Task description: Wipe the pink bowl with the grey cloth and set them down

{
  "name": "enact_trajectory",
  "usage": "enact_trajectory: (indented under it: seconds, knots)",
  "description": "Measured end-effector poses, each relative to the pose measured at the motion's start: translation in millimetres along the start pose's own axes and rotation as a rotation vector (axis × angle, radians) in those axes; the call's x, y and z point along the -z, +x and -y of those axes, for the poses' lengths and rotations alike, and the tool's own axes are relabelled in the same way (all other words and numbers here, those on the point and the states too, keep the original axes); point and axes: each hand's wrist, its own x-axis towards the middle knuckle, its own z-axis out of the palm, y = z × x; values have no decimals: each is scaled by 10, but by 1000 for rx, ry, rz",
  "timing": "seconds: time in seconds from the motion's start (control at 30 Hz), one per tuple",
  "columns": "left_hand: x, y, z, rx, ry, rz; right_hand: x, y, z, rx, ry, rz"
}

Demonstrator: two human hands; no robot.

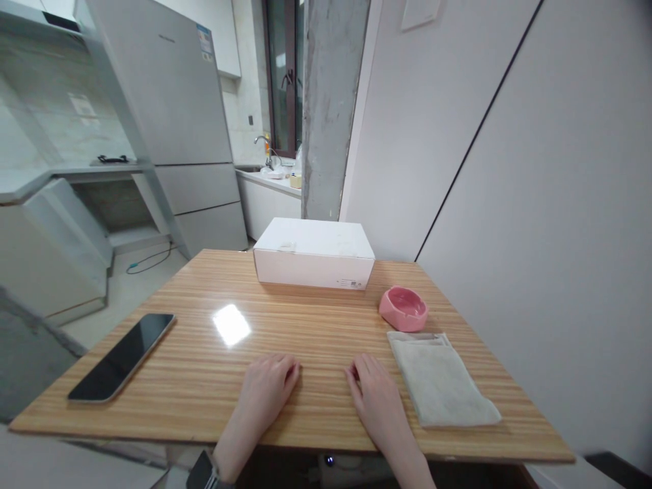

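Observation:
My left hand (269, 382) rests on the wooden table (305, 326) near its front edge, fingers curled into a loose fist. To the right of it my right hand (371, 388) lies in the same way, closed with its fingers tucked under. Nothing shows in either hand. Beside my right hand is a folded grey-beige cloth (441, 384), not touched. A pink ashtray-like bowl (404, 310) stands just behind the cloth. Farther left of my left hand lies a smartphone (122, 360) with a dark screen.
A closed white box (314, 252) sits at the table's far edge. A white wall (509, 238) runs along the right side. Beyond the table are a grey fridge (173, 102), a concrete pillar (333, 109) and a sink counter with a faucet (267, 151).

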Motion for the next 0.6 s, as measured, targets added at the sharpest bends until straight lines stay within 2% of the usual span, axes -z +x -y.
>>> enact_trajectory:
  seconds: [0.6]
  knots:
    - [-16,-3,24,-14,-19,-17,41,15,23,5,-60,-3]
